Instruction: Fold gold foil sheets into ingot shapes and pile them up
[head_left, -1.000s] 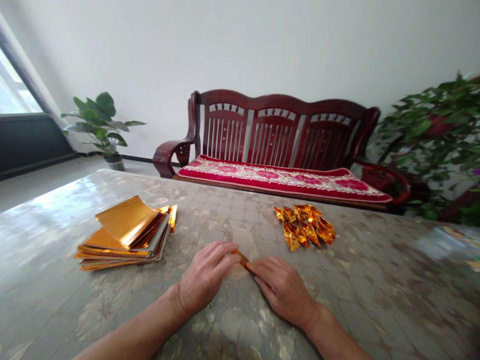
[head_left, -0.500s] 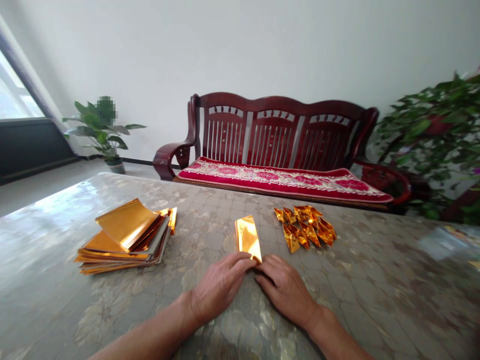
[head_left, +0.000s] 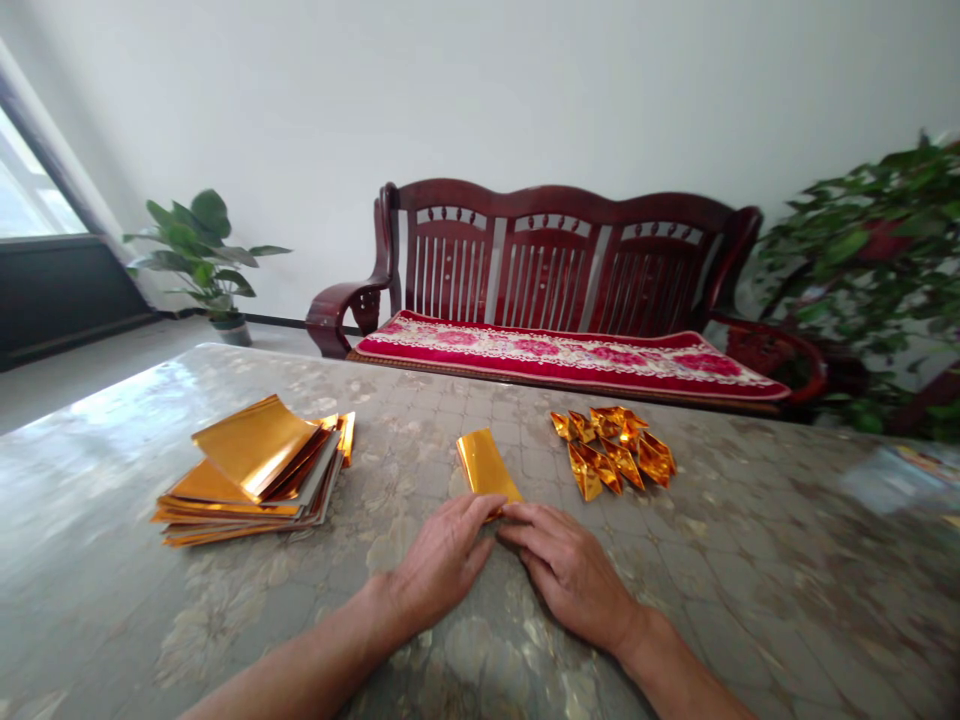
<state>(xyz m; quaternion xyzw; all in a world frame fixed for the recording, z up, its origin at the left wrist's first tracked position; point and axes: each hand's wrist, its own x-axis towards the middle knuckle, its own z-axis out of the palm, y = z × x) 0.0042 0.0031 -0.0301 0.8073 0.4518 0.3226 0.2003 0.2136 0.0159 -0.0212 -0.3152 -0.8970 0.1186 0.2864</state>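
Observation:
A folded strip of gold foil paper (head_left: 486, 462) lies on the table in front of me, its far end slightly raised. My left hand (head_left: 448, 553) grips its near end, fingers bent and pressed together. Close beside it, my right hand (head_left: 564, 570) has its fingertips on the near right corner of the same strip. The fingers cover that near edge, so the fold there is hidden. To the right sit several folded gold foil ingots (head_left: 619, 450) in a cluster. A stack of gold foil sheets (head_left: 240, 480) lies to the left, its top sheets askew.
The table (head_left: 300, 620) has a patterned, glossy cover. At its right edge lies a clear plastic bag (head_left: 904, 480). Beyond the table stands a dark red wooden bench (head_left: 540, 265) with a red floral cushion (head_left: 570, 355). Potted plants (head_left: 202, 250) flank the bench.
The strip has tilted, its far end swinging slightly left, and its shine has dulled. Both hands have shifted a little up and left with its near end.

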